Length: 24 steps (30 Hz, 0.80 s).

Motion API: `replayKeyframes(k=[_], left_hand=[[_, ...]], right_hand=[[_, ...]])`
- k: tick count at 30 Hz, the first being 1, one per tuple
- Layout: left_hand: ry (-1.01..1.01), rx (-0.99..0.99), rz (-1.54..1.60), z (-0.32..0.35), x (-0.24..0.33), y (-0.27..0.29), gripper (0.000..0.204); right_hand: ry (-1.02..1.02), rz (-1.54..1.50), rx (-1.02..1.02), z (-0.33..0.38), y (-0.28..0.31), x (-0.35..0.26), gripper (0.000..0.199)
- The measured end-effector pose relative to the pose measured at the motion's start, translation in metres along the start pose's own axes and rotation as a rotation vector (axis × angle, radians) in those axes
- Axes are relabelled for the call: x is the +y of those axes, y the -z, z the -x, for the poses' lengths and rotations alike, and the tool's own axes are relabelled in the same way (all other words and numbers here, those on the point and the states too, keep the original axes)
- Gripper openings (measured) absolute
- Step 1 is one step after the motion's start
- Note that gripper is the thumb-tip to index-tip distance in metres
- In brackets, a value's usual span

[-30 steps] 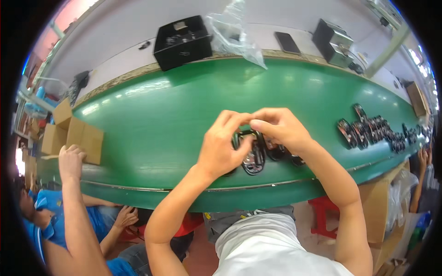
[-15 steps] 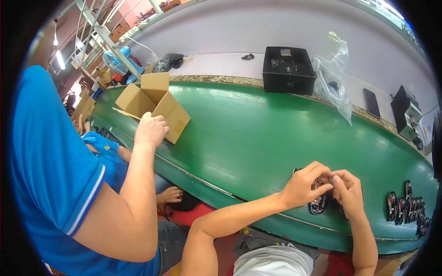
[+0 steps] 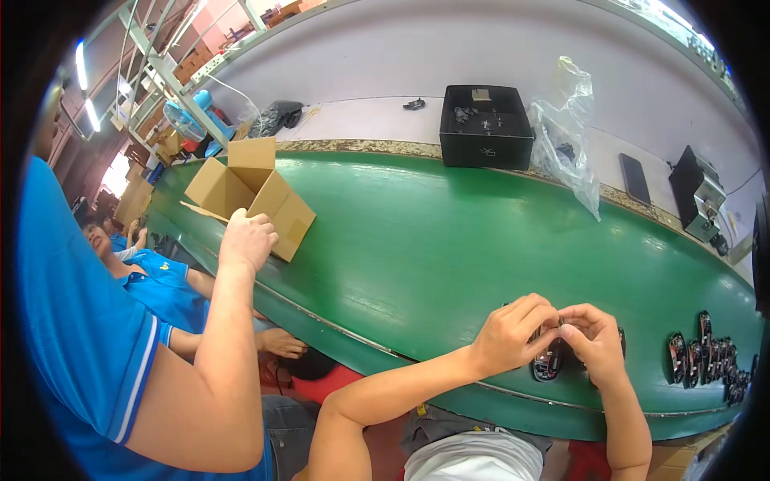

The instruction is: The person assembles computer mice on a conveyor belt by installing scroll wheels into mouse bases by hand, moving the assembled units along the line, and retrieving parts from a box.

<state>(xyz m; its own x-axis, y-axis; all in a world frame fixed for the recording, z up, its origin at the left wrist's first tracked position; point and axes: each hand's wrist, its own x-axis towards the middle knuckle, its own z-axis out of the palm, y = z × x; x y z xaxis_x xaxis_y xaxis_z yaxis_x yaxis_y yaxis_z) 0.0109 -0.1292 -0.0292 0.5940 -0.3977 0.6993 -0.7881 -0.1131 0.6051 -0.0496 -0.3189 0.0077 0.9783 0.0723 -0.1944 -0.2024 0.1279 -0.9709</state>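
Over the near right part of the green work surface (image 3: 401, 240), my left hand (image 3: 511, 337) and my right hand (image 3: 595, 343) meet at the fingertips. Both pinch inward, and whatever sits between the fingers is too small and covered to name. Just beneath them lies a black oval part (image 3: 548, 365) with shiny and reddish bits, partly hidden by my left hand. More dark parts show at the edges of my hands. Off to the right stands a cluster of several similar black oval parts (image 3: 706, 357).
At left, a co-worker's hand (image 3: 249, 240) grips an open cardboard box (image 3: 281, 208). Along the back are a black box (image 3: 485, 151) holding small parts, a clear plastic bag (image 3: 565, 128), a phone (image 3: 634, 178) and a black-and-silver device (image 3: 696, 194). Another person (image 3: 164, 289) sits beyond the co-worker.
The whole view has shifted slightly, so most things appear a little further left. My hands stay together at the fingertips. More of the seated person at left now shows.
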Motion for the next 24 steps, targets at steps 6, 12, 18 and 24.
replayKeyframes(k=[6, 12, 18, 24], left_hand=[[-0.061, 0.035, -0.091, 0.004, -0.003, -0.001, 0.020], [-0.004, -0.010, -0.003, 0.004, -0.004, 0.000, 0.018], [-0.080, -0.046, 0.002, 0.002, -0.006, 0.002, 0.016], [0.044, -0.048, 0.061, 0.005, -0.010, 0.003, 0.014]], right_hand=[[0.130, 0.069, -0.006, -0.003, 0.003, 0.014, 0.026], [0.178, 0.125, 0.017, -0.004, -0.001, 0.016, 0.024], [0.200, 0.222, 0.060, -0.004, 0.001, 0.017, 0.024], [0.222, 0.159, 0.054, -0.007, 0.002, 0.025, 0.026]])
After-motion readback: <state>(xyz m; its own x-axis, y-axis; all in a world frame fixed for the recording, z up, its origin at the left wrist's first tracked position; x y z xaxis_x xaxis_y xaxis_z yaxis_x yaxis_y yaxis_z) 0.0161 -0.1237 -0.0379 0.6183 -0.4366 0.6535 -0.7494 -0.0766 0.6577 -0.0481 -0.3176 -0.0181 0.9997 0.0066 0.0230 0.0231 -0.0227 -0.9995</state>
